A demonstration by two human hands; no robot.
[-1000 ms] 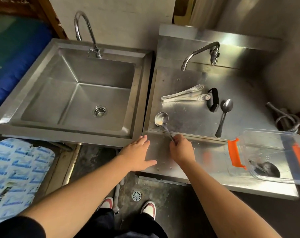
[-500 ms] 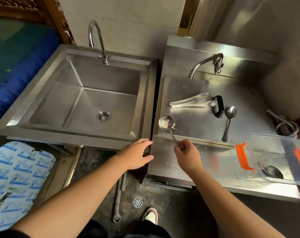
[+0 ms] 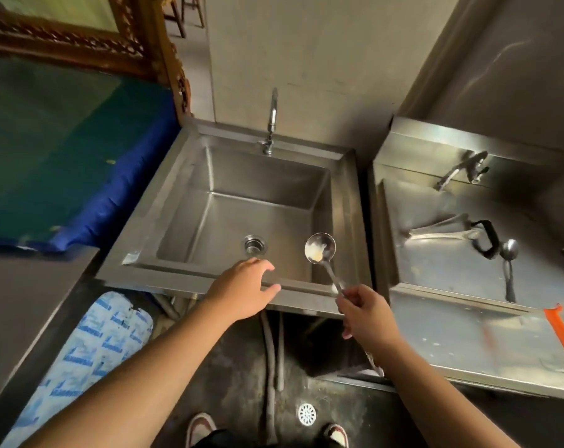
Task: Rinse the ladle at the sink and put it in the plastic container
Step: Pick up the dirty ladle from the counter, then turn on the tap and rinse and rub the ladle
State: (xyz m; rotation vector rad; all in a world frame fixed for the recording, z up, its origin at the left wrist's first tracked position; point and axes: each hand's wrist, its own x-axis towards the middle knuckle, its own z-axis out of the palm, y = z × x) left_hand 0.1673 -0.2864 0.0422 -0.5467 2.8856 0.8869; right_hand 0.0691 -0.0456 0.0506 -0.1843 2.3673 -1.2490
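A small steel ladle (image 3: 319, 248) with pale residue in its bowl is held by its handle in my right hand (image 3: 363, 313). Its bowl hangs over the front right part of the deep steel sink (image 3: 190, 189). My left hand (image 3: 242, 287) hovers open over the sink's front rim, fingers spread, holding nothing. The sink's tap (image 3: 272, 122) stands at the back and no water shows. Only an orange clip and a clear corner of the plastic container (image 3: 561, 331) show at the right edge.
To the right is a shallow steel basin (image 3: 435, 270) with tongs (image 3: 439, 229), a black-handled tool (image 3: 485, 237), a spoon (image 3: 508, 266) and its own tap (image 3: 461, 169). A blue mat lies left. A patterned sack sits below left. My shoes and a floor drain are underneath.
My right hand lifted the ladle from the right basin's edge and carried it left over the deep sink. The view swung left, so the container slid nearly out of frame.
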